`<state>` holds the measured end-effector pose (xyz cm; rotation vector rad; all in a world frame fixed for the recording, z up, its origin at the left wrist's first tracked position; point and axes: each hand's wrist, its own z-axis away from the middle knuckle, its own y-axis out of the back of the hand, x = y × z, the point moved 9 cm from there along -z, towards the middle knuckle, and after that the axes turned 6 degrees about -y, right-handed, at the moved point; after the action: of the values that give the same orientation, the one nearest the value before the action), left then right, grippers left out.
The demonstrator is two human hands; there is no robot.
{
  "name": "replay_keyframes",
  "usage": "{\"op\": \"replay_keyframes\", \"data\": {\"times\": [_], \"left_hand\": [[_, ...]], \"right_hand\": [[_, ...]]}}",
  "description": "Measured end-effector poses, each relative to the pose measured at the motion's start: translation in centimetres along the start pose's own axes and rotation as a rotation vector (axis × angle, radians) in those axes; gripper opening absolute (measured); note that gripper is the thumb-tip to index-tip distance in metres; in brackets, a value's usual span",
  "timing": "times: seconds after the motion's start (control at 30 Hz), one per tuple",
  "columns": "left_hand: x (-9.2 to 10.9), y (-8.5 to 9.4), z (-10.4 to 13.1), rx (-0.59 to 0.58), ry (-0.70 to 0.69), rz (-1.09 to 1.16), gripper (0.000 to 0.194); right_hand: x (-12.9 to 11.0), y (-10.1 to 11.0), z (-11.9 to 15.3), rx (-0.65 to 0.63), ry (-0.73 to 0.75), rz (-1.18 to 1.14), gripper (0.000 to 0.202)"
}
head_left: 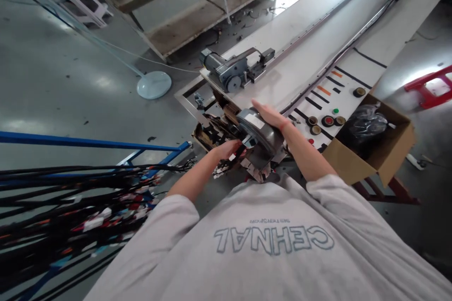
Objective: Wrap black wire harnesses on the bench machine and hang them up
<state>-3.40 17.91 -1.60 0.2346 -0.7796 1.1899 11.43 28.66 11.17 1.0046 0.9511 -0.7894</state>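
A grey machine with a rounded housing (263, 131) and a white label stands at the near end of the long white bench. My right hand (267, 114) lies along the far right side of this housing, fingers stretched out and close together, holding nothing. At the machine's left side, my left hand (229, 148) has its fingers closed beside a metal part (249, 141). Black and white bits show at these fingertips, but what they hold is partly hidden. Below that hand hang small pieces with white ends (221, 168), too blurred to name.
A second grey motorised machine (229, 69) sits behind on the white bench (300, 51). Tape rolls (312, 120) and tape strips lie to the right, beside a cardboard box (395, 150) with plastic bags. Cable bundles (70, 202) hang along a blue rack (95, 140) at left.
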Motion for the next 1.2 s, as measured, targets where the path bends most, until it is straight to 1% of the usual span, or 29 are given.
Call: {"op": "replay_keyframes", "data": {"times": [0.07, 0.1, 0.13, 0.17, 0.2, 0.23, 0.27, 0.33, 0.37, 0.4, 0.47, 0.5, 0.53, 0.57, 0.63, 0.67, 0.7, 0.73, 0.77, 0.8, 0.87, 0.93, 0.97, 1.0, 1.03, 1.07, 1.1, 1.17, 1.2], "left_hand": [[0.5, -0.8, -0.1, -0.042, 0.018, -0.031, 0.033], [0.8, -1.2, 0.0, -0.065, 0.018, -0.051, 0.034], [1.3, -1.6, 0.1, -0.080, 0.003, -0.103, 0.034], [1.9, -1.9, 0.1, -0.084, -0.029, -0.190, 0.035], [2.7, -2.1, 0.3, -0.081, -0.078, -0.305, 0.037], [3.6, -2.2, 0.4, -0.075, -0.137, -0.434, 0.038], [4.6, -2.2, 0.6, -0.067, -0.200, -0.561, 0.039], [6.4, -1.5, 1.1, -0.025, -0.300, -0.739, 0.039], [7.3, -0.7, 1.4, 0.009, -0.335, -0.788, 0.039], [8.2, 0.4, 1.6, 0.053, -0.367, -0.823, 0.039], [9.8, 2.5, 2.0, 0.125, -0.436, -0.866, 0.040], [10.5, 3.2, 2.2, 0.133, -0.467, -0.880, 0.039], [10.9, 3.6, 2.3, 0.122, -0.491, -0.898, 0.038], [11.1, 3.8, 2.4, 0.107, -0.507, -0.923, 0.036], [11.5, 3.7, 2.8, 0.096, -0.525, -0.985, 0.031], [11.7, 3.5, 3.0, 0.108, -0.538, -1.020, 0.028], [12.0, 3.2, 3.4, 0.122, -0.559, -1.054, 0.025], [12.3, 2.8, 3.8, 0.137, -0.585, -1.082, 0.022], [12.6, 2.5, 4.2, 0.148, -0.609, -1.102, 0.019], [12.7, 2.2, 4.5, 0.149, -0.626, -1.109, 0.017], [12.6, 2.0, 4.5, 0.133, -0.615, -1.077, 0.014], [11.8, 2.3, 3.9, 0.112, -0.540, -0.998, 0.013], [11.2, 2.6, 3.4, 0.107, -0.483, -0.955, 0.014], [10.6, 2.9, 2.9, 0.109, -0.420, -0.905, 0.016], [9.8, 3.3, 2.4, 0.114, -0.358, -0.851, 0.019], [9.2, 3.6, 2.1, 0.115, -0.303, -0.802, 0.021], [8.5, 3.8, 1.9, 0.112, -0.261, -0.759, 0.023], [7.7, 3.9, 2.0, 0.082, -0.218, -0.694, 0.025], [7.4, 3.7, 2.3, 0.053, -0.213, -0.668, 0.026]], "right_hand": [[3.9, 1.4, 4.9, 0.122, -0.029, 0.037, 0.052], [6.4, 2.5, 7.5, 0.244, -0.100, 0.097, 0.051], [8.4, 3.1, 10.0, 0.323, -0.152, 0.199, 0.042], [10.1, 3.9, 12.2, 0.423, -0.192, 0.316, 0.031], [11.5, 4.5, 14.0, 0.504, -0.252, 0.427, 0.025], [12.7, 5.1, 15.4, 0.557, -0.322, 0.514, 0.029], [13.8, 5.7, 16.5, 0.583, -0.410, 0.562, 0.036], [15.8, 6.2, 18.1, 0.529, -0.611, 0.514, 0.040], [16.2, 6.1, 18.8, 0.477, -0.668, 0.429, 0.038], [15.8, 5.6, 19.4, 0.418, -0.667, 0.316, 0.035], [13.2, 3.2, 20.1, 0.264, -0.515, 0.030, 0.032], [11.1, 1.1, 20.3, 0.142, -0.404, -0.130, 0.036], [8.8, -1.5, 20.4, -0.013, -0.305, -0.296, 0.041], [6.5, -4.7, 20.4, -0.206, -0.247, -0.459, 0.048], [2.7, -11.3, 19.8, -0.588, -0.258, -0.740, 0.068], [1.5, -14.0, 18.9, -0.728, -0.308, -0.833, 0.078], [0.8, -16.0, 17.5, -0.792, -0.371, -0.886, 0.084], [0.7, -17.4, 15.9, -0.771, -0.438, -0.892, 0.084], [1.2, -18.0, 14.3, -0.691, -0.498, -0.855, 0.080], [1.8, -18.0, 13.2, -0.578, -0.539, -0.785, 0.074], [2.6, -16.8, 13.2, -0.428, -0.537, -0.623, 0.065], [2.7, -14.3, 15.3, -0.334, -0.403, -0.497, 0.060], [3.0, -12.3, 16.5, -0.242, -0.332, -0.443, 0.058], [3.9, -9.6, 17.7, -0.092, -0.299, -0.380, 0.056], [5.4, -6.5, 18.7, 0.080, -0.313, -0.299, 0.054], [7.1, -3.4, 19.6, 0.247, -0.371, -0.189, 0.050], [8.8, -0.4, 20.2, 0.377, -0.460, -0.055, 0.045], [11.3, 4.3, 20.5, 0.510, -0.636, 0.235, 0.030], [11.7, 6.2, 20.4, 0.556, -0.682, 0.365, 0.023]]}}
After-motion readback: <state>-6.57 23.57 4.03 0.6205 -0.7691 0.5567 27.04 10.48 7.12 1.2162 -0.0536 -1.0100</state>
